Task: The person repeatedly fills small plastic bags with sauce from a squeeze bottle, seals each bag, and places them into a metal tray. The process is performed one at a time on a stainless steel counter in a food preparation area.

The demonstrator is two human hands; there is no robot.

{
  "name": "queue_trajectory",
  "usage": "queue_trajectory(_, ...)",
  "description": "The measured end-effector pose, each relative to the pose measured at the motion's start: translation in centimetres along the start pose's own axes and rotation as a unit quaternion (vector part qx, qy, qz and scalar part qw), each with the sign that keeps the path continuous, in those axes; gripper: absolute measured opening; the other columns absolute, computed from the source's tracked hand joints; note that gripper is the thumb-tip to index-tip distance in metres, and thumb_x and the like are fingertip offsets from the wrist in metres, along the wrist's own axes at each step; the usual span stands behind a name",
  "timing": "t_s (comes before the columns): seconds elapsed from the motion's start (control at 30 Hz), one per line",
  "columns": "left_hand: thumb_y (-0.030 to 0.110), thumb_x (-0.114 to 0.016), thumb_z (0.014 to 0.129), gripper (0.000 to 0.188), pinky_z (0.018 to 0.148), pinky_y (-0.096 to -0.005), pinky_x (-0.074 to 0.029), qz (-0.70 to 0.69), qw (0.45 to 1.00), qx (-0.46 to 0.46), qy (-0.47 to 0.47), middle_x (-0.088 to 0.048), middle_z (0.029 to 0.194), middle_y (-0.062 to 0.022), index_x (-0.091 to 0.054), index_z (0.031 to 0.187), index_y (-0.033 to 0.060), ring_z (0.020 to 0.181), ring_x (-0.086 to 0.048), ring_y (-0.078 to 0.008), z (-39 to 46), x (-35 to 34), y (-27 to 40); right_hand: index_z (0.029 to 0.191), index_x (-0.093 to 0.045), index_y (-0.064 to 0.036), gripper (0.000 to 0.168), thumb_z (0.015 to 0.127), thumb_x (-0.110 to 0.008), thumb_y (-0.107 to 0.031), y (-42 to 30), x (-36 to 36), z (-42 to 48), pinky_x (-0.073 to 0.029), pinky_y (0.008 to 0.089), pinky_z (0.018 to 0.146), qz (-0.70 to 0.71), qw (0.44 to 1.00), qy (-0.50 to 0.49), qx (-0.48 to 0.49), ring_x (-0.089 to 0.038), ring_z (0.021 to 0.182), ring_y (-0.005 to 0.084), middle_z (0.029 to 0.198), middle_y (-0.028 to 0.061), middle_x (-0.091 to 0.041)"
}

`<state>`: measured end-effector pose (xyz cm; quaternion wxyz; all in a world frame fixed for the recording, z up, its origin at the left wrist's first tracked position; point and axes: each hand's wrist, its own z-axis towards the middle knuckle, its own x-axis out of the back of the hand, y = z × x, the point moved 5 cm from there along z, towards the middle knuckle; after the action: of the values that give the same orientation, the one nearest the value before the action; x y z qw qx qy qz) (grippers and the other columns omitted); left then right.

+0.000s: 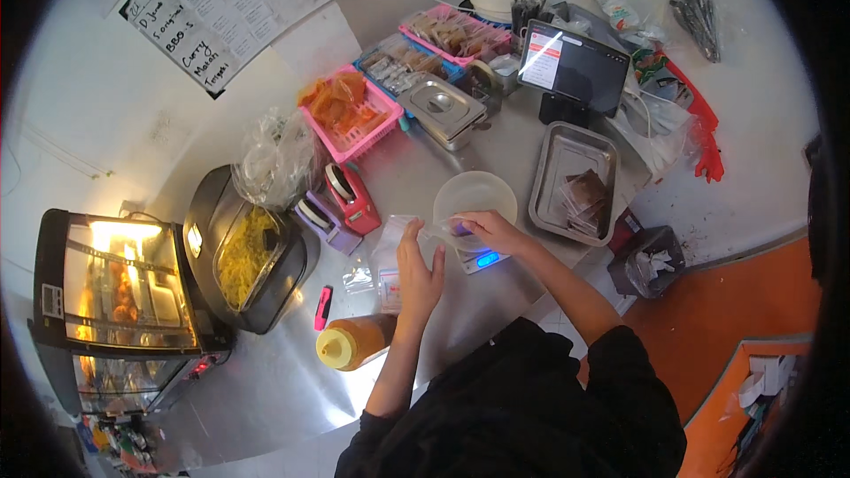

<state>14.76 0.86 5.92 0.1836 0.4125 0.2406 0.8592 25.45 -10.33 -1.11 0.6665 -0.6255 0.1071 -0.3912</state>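
My right hand is over a translucent round bowl, its fingers closed around a small purple object that they mostly cover. Under the bowl is a digital scale with a lit blue display. Left of the bowl, my left hand is raised, thumb and fingers apart. Thin clear plastic shows between the two hands; which hand touches it is unclear. Beneath and beside my left hand lie clear plastic bags and a small printed packet. A yellow-capped sauce bottle lies by my left forearm.
Purple and red tape dispensers stand left, near a pink marker. A steel tray holds brown sachets. Behind are a pink basket, a lidded steel pan and a tablet. A lit food warmer stands far left.
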Motion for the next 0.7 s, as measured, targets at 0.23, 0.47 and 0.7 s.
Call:
queue_trajectory(0.23,-0.005,-0.053,0.079,0.038,0.071,-0.0220,-0.042,-0.452,0.875,0.167,-0.036,-0.054,0.087,-0.0071,-0.031,0.109,0.0076,0.079,-0.053,-0.0116,1.1,-2.4,0.0,0.085,-0.051,0.001,0.013,0.087,-0.046,-0.011,-6.7,3.1,-2.1,-0.046,0.0264,0.069,0.156,0.983,0.090,-0.022,-0.059,0.073,0.0141,0.077,0.0091,-0.060)
queue_trajectory(0.47,-0.009,-0.053,0.076,0.040,0.071,-0.0224,-0.041,-0.518,0.839,0.158,-0.057,-0.053,0.085,-0.0075,-0.027,0.100,0.0088,0.078,-0.052,-0.0115,1.9,-3.3,3.2,0.082,-0.049,0.001,0.011,0.086,-0.049,-0.010,-8.7,5.0,-5.0,-0.046,0.0255,0.067,0.150,0.967,0.206,0.020,-0.058,0.073,0.0111,0.077,0.0064,-0.059)
queue_trajectory(0.7,-0.008,-0.055,0.076,0.039,0.070,-0.0221,-0.042,-0.524,0.820,0.139,-0.184,-0.054,0.083,-0.0086,-0.028,0.099,0.0085,0.078,-0.052,-0.0107,1.1,-6.3,4.9,0.088,-0.052,0.001,0.012,0.082,-0.054,-0.010,-7.5,5.3,-6.9,-0.045,0.0245,0.067,0.078,0.985,0.151,-0.003,-0.056,0.073,0.0107,0.076,0.0062,-0.058)
